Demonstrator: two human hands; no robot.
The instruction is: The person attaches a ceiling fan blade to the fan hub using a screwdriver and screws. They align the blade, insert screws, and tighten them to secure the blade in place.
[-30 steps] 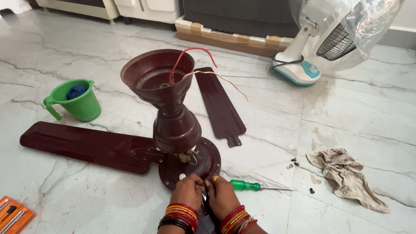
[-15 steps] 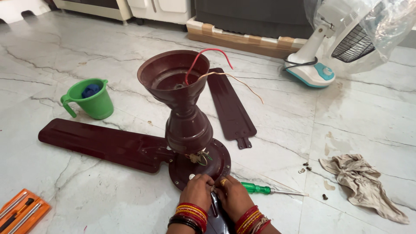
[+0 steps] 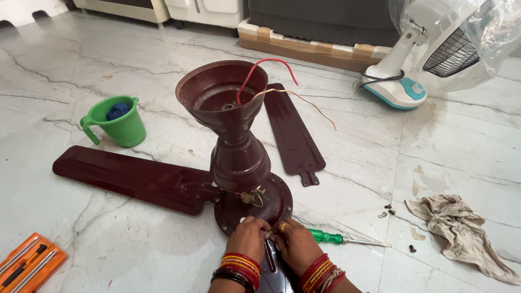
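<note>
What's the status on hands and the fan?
Both hands, left hand and right hand, pinching at fan motor rim. Near blade under them. Green screwdriver beside right.

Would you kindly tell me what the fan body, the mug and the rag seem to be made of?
Fan body: probably painted metal, with a glossy maroon finish that catches highlights. Mug: likely plastic, in an even bright green with a moulded handle. Rag: woven cloth, beige, matte, crumpled and stained. Both hands work at the fan's base.

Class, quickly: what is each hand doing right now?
Left hand: fingers curled at the fan motor's rim; grip unclear.
Right hand: fingers pinched at the same spot; what it holds cannot be told.
</note>
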